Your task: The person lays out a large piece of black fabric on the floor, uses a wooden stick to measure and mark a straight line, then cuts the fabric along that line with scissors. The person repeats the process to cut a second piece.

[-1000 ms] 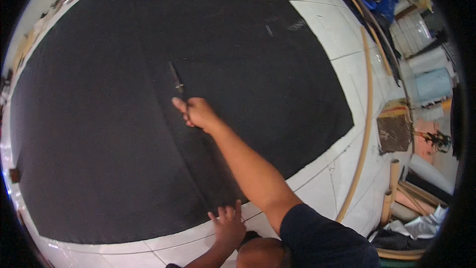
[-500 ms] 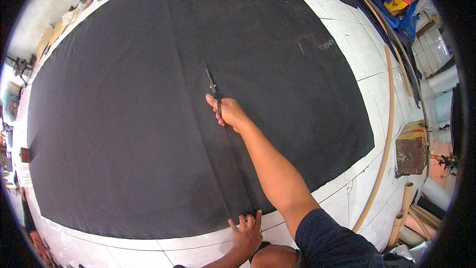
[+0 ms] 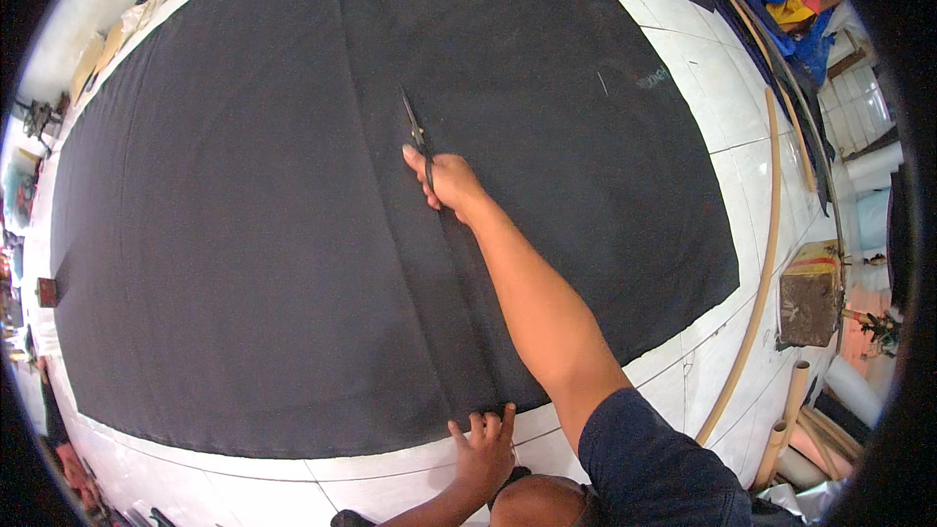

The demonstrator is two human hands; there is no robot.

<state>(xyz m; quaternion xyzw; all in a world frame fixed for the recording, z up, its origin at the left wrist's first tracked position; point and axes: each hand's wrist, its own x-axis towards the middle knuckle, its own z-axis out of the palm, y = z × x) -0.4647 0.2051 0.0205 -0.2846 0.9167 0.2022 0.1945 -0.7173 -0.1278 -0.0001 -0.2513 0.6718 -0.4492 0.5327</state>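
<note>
A large sheet of black cloth (image 3: 244, 234) lies spread over the floor, with a long crease or line (image 3: 400, 254) running up it from the near edge. My right hand (image 3: 451, 182) reaches out over the middle of the cloth, closed round the handles of a pair of scissors (image 3: 415, 122). The blades point away from me, beside the crease. At the near edge, my left hand (image 3: 485, 454) rests with spread fingertips on the cloth. Faint chalk marks (image 3: 652, 79) show near the right edge.
White floor tiles (image 3: 673, 371) surround the cloth. Along the right lie a long curved tan strip (image 3: 761, 322), a brown block (image 3: 808, 307), cardboard tubes (image 3: 795, 395) and a heap of coloured fabric (image 3: 791, 0). A small reddish block (image 3: 47, 293) sits at the cloth's left edge.
My right hand has moved farther away along the crease with the scissors. My left hand keeps its place at the near edge, and the view has shifted slightly.
</note>
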